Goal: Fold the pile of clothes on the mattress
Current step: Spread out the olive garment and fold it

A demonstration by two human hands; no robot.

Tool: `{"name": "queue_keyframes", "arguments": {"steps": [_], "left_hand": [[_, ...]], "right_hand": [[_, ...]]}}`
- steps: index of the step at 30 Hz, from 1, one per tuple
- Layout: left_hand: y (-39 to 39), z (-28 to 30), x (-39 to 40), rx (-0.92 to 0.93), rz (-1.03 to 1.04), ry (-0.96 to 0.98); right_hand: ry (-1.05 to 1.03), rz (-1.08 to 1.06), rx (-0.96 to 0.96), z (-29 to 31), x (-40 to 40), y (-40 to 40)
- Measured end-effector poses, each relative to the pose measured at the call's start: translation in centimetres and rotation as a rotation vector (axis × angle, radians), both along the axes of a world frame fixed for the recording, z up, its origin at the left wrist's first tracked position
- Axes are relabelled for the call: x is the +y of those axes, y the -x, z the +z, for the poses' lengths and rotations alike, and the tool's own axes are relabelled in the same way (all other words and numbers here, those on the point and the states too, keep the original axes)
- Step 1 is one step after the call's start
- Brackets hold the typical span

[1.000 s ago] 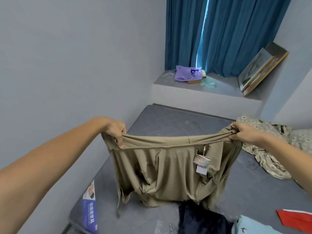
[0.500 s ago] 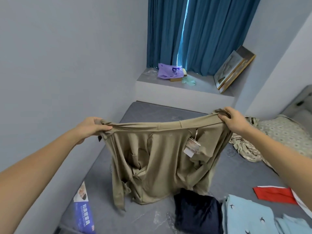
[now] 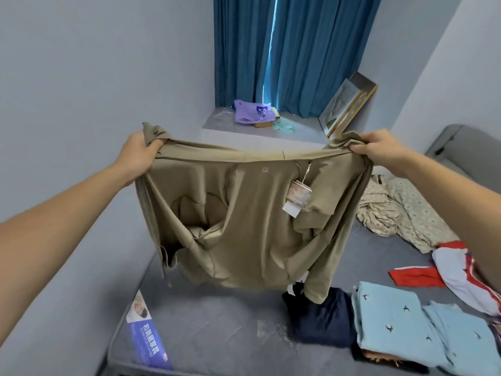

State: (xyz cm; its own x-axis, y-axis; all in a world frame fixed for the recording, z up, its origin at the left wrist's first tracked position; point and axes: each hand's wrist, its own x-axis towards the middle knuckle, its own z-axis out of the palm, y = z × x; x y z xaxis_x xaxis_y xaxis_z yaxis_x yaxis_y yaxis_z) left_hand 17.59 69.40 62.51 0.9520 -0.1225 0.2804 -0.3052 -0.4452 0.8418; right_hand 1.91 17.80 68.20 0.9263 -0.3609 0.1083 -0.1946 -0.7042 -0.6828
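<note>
One khaki-brown knit garment point(image 3: 244, 221) hangs spread in the air above the grey mattress point(image 3: 217, 335), its lower hem clear of the surface, with one paper hang tag point(image 3: 296, 198) dangling from a string near its upper right. Two hands carry it by the top edge. The left hand point(image 3: 137, 154) has its fingers curled round a bunched corner of cloth at the upper left; the right hand point(image 3: 379, 149) has its fingers closed over the bunched corner at the upper right.

Near and to the right on the mattress lie one folded dark navy garment point(image 3: 322, 321), partly hidden behind the hanging hem, and two folded pale blue garments with small dark bird prints point(image 3: 393, 321), side by side. Further right lies one red and white garment point(image 3: 450, 270), unfolded, and beyond it a crumpled beige patterned sheet point(image 3: 393, 213). One blue printed label point(image 3: 147, 340) sits on the mattress's near left edge.

Far behind, on a grey window ledge point(image 3: 298, 131), lie one purple plastic bag point(image 3: 250, 112) and one wooden-framed picture point(image 3: 347, 104) leaning against the wall, in front of teal curtains point(image 3: 298, 50). The hanging garment blocks the middle of the mattress from sight.
</note>
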Motion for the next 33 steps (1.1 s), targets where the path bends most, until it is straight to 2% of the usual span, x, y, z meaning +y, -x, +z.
{"name": "queue_keyframes", "arguments": {"steps": [4,10,18,24,29,33], "left_hand": [[1.4,0.6,0.7,0.084,-0.079,-0.027],[4.1,0.0,3.4,0.37,-0.285,-0.002],[7.1,-2.0,1.6,0.237,-0.018,0.072],[6.6,-4.9,-0.1,0.303,0.064,0.094],[3.7,-9.6,-1.6,0.362,0.07,0.122],[-1.0,-15.5,-2.6,0.394,0.098,0.141]], "right_hand": [[0.227,-0.035,-0.115,-1.2,1.2,0.8],[0.212,-0.067,-0.217,-4.4,1.0,2.8],[0.07,-0.077,-0.18,-7.5,1.8,4.9],[-0.048,-0.106,-0.153,-11.0,0.7,4.4],[-0.114,-0.131,-0.098,-15.8,-0.8,1.6],[-0.145,-0.164,-0.047,-20.8,-1.3,-2.7]]}}
